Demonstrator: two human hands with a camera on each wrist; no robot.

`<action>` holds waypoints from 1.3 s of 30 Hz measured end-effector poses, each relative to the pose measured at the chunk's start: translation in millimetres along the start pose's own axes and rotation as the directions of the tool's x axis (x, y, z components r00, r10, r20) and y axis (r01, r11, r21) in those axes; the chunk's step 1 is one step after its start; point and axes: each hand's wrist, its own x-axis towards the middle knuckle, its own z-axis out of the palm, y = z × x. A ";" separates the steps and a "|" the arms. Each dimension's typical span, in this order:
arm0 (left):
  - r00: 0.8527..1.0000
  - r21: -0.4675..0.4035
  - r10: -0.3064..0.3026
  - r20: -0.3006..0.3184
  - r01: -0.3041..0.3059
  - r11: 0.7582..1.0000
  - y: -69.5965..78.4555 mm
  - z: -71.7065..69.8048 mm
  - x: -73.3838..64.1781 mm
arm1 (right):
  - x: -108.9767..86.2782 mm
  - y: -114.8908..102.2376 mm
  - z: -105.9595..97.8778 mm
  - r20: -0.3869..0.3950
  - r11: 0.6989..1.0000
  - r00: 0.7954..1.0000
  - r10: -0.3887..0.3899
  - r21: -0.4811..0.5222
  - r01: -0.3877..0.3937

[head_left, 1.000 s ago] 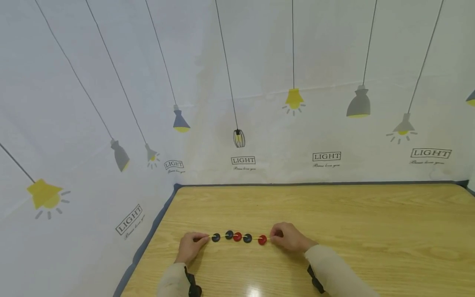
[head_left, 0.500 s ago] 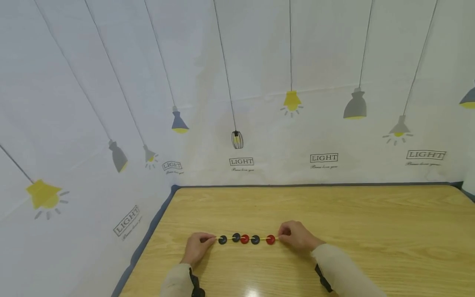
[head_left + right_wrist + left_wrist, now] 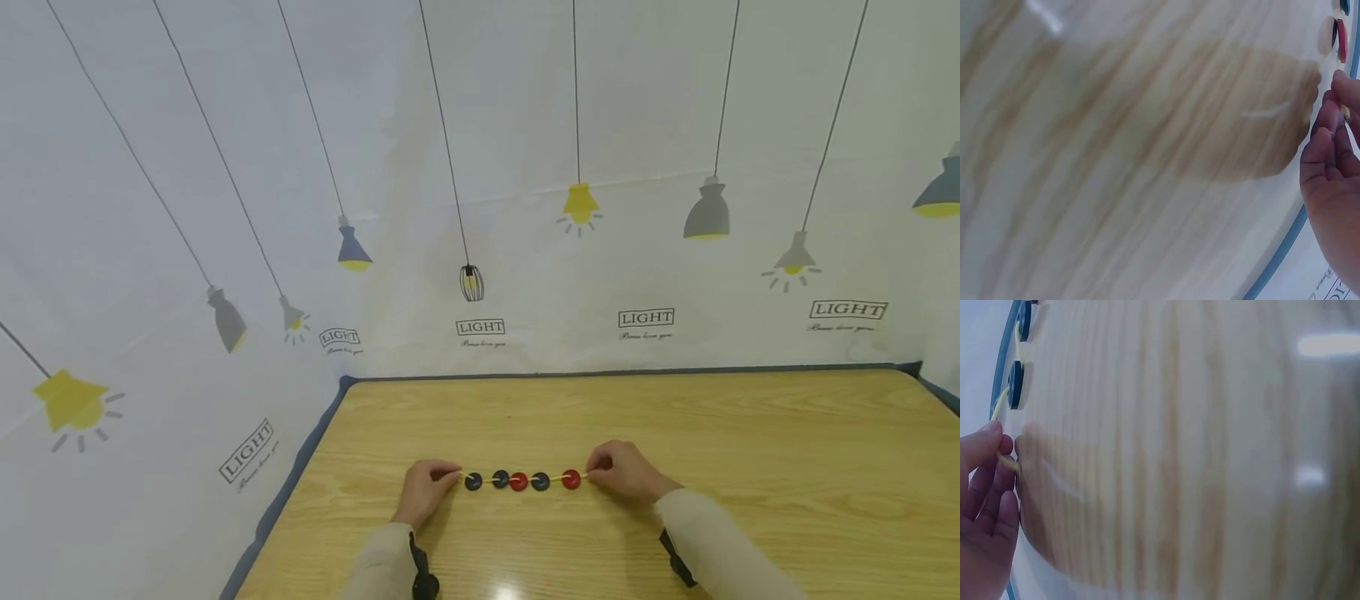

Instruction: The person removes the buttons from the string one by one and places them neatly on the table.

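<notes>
A yellow string [image 3: 557, 480] runs nearly straight between the two hands in the head view. Strung along it are three dark buttons, the leftmost dark button [image 3: 473, 482] being close to the left hand, and two red buttons, with one red button [image 3: 572, 479] at the right end. My left hand [image 3: 426, 492] pinches the string's left end between thumb and fingertips. The right end is pinched by my right hand [image 3: 628, 472]. In the left wrist view a short yellow tail shows below the left thumb, and a dark button [image 3: 1015, 385] stands just beyond the fingers.
Both hands are over a wood-grain table [image 3: 720, 433] with a blue-edged border at its back and left. A pale wall covering [image 3: 525, 242] printed with hanging lamps rises behind it. Black straps [image 3: 423, 575] circle the wrists over light sleeves.
Both hands have moved to the right together, carrying the stretched string and its buttons. The pinch of each hand looks the same. The head view has turned slightly to the right.
</notes>
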 end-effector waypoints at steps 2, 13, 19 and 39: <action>1.000 -0.006 0.004 0.003 -0.004 1.000 3.5 2.9 0.3 | -2.3 2.7 -3.6 -0.007 1.000 1.000 0.008 -0.010 -0.008; 0.999 -0.047 0.034 0.025 -0.033 0.998 20.8 23.6 7.4 | -18.3 19.7 -26.2 -0.049 0.997 0.998 0.045 -0.055 -0.047; 0.998 -0.064 0.038 0.059 -0.034 0.997 31.4 35.0 14.8 | -32.0 28.1 -40.5 -0.075 0.995 0.995 0.059 -0.076 -0.064; 0.986 0.016 0.060 0.157 -0.063 0.998 51.3 63.9 19.4 | -60.2 50.4 -68.3 -0.136 0.979 0.984 0.113 -0.154 -0.134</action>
